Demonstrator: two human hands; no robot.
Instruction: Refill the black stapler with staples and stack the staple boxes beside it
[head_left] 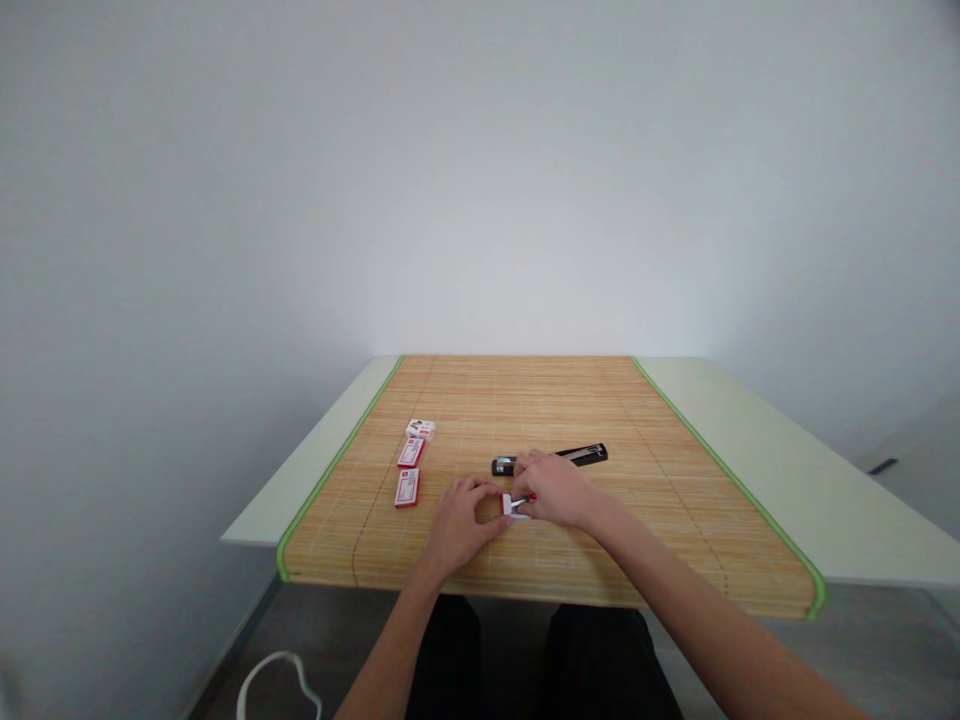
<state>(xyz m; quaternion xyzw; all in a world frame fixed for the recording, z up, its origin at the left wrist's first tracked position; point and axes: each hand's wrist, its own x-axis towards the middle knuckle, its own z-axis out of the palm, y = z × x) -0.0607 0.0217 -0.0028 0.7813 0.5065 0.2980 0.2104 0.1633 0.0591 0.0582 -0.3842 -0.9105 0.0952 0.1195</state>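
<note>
A small red-and-white staple box (506, 505) lies open near the front middle of the mat. The thumb and forefinger of my left hand (461, 515) close on its left end. My right hand (555, 487) bends over the box from the right, its fingers pinched at a silvery strip of staples (519, 503); the fingertips are partly hidden. Just behind that hand is a long black stapler (591, 454), opened out flat so that its metal channel shows. My right hand covers the stapler's middle.
At the left, two flat red-and-white boxes (407, 488) (411, 453) and a whiter small box (421, 429) stand in a row. A green-edged bamboo mat (517, 390) covers the middle of the white table (750, 440). A wall rises behind. A white cable (279, 657) hangs low at left.
</note>
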